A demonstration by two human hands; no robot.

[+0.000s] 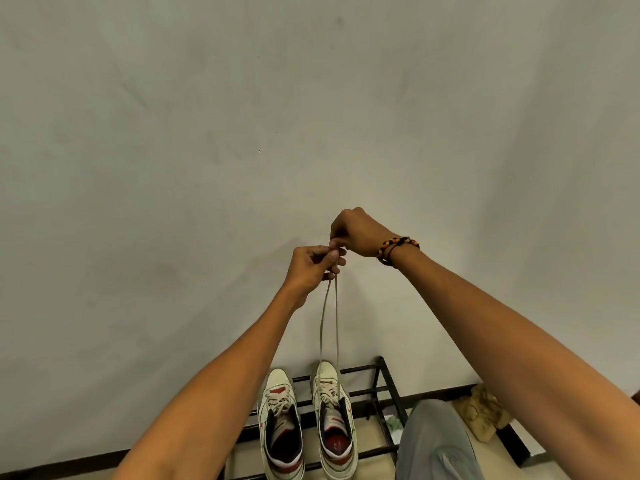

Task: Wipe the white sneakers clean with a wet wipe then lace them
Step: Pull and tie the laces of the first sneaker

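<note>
Two white sneakers with red trim stand side by side on a black metal rack [377, 389] at the bottom centre. The left sneaker [281, 424] has its lace threaded and lying loose over the tongue. From the toe end of the right sneaker [333, 417] two strands of a pale lace [336, 320] run straight up. My left hand [313, 266] pinches the lace ends high above the shoes. My right hand [356, 232], with a beaded bracelet on its wrist, is just above and pinches the same ends. No wet wipe is in view.
A plain pale wall [311, 116] fills most of the view, with a dark skirting line at its foot. My grey-trousered knee [436, 441] is at the bottom right. A tan bundle [483, 415] lies on the floor to the right of the rack.
</note>
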